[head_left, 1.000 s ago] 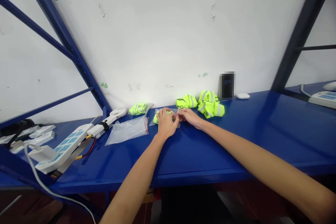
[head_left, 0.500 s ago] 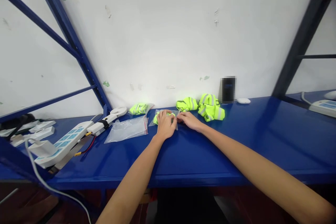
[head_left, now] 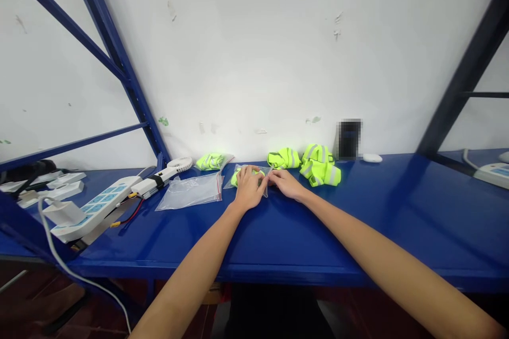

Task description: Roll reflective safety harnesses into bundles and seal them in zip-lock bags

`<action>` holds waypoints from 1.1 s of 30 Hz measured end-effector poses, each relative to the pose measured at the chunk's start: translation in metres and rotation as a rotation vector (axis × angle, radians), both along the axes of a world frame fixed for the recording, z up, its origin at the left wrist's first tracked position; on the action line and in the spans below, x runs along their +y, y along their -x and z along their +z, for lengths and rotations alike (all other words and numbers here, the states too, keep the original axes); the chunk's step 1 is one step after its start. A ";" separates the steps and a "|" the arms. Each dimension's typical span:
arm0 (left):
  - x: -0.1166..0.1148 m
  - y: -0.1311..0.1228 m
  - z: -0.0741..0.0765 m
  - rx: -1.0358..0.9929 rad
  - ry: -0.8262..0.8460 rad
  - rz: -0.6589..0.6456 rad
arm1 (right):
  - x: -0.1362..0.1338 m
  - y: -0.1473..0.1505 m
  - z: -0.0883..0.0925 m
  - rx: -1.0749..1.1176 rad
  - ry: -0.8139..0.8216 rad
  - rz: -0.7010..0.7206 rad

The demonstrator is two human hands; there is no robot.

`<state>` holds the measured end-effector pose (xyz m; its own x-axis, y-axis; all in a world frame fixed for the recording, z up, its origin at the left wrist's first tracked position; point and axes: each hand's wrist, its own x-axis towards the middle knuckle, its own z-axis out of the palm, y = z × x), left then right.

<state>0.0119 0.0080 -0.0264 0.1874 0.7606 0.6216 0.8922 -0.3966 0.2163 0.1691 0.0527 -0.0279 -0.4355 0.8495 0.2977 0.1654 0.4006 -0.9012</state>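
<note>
A clear zip bag (head_left: 229, 183) with a rolled neon-yellow reflective cloth item (head_left: 234, 178) inside lies on the blue table. Over its top my left hand (head_left: 249, 189) is curled, gripping the bag and partly hiding the roll. At the bag's right edge my right hand (head_left: 287, 184) has its fingertips pinched on the plastic. Another clear bag (head_left: 191, 192), flat and with a red seal line, lies to the left. Behind that one is a bagged yellow roll (head_left: 210, 161). Loose yellow rolls with silver stripes, one single (head_left: 283, 158) and a small heap (head_left: 320, 165), rest behind my right hand.
On the left are a white handheld fan (head_left: 178, 163), a power strip (head_left: 99, 206) with a plug and cable, and red-black wires. A dark pixelated object (head_left: 349, 140) leans on the wall beside a white case (head_left: 372, 158). Blue frame posts (head_left: 123, 71) flank the table (head_left: 286, 238).
The camera view has tilted and shifted slightly. Both hands stay at the same bag, and my right fingertips have moved only a little along its edge.
</note>
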 end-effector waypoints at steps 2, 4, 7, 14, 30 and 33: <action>0.000 0.000 -0.001 -0.004 -0.007 0.015 | 0.000 0.000 0.000 0.011 0.007 0.004; 0.001 0.000 -0.001 -0.009 -0.011 0.020 | 0.001 0.000 -0.001 0.016 0.002 0.011; 0.001 0.001 0.000 -0.013 0.007 0.009 | 0.002 -0.001 -0.003 -0.020 -0.049 0.003; 0.003 0.004 0.001 -0.027 0.036 -0.015 | 0.000 -0.002 0.001 0.031 0.010 0.021; -0.002 0.006 0.006 -0.048 0.056 -0.061 | -0.005 -0.003 0.008 0.064 0.127 0.009; -0.002 0.006 0.006 -0.043 0.057 -0.050 | -0.003 -0.003 0.006 0.073 0.120 0.025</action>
<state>0.0059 0.0062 -0.0206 0.2005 0.7856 0.5854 0.8610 -0.4264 0.2774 0.1719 0.0492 -0.0219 -0.4380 0.8700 0.2264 0.0890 0.2925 -0.9521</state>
